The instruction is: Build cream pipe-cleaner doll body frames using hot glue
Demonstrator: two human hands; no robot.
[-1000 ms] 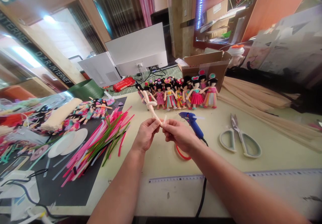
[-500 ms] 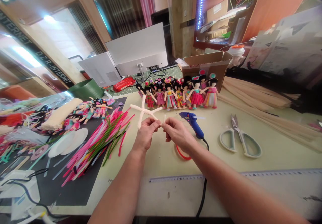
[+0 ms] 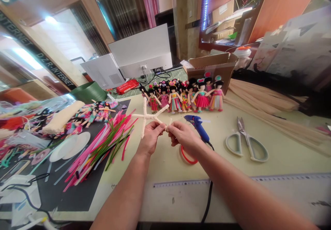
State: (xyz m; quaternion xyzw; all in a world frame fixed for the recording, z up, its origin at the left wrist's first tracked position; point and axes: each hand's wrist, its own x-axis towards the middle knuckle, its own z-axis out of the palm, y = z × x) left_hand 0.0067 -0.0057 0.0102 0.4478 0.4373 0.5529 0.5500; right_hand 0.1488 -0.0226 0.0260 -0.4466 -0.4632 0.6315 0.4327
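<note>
A cream pipe-cleaner figure (image 3: pixel 148 116) with several thin limbs stands out above my left hand (image 3: pixel 153 133). One limb runs down to the right into that hand's closed thumb and forefinger. Close beside it, my right hand (image 3: pixel 179 132) pinches the end of the same limb, and a short cream tip pokes up past its fingers. The fingertips of both hands nearly touch; the exact spot where they grip is partly hidden. Just right of my right hand lies a blue hot glue gun (image 3: pixel 199 126). A red ring (image 3: pixel 188 157) shows partly beneath my right wrist.
Finished dolls (image 3: pixel 176 99) stand in rows at the back, before a cardboard box (image 3: pixel 210 68). Colourful pipe cleaners (image 3: pixel 103 144) are heaped at left. At right are scissors (image 3: pixel 247 140) and long beige stems (image 3: pixel 271 102). A ruler (image 3: pixel 178 183) crosses the front.
The cream figure has tilted and turned slightly in my left hand, its right arm now pointing further upward. Both hands stay in nearly the same place, still pinching.
</note>
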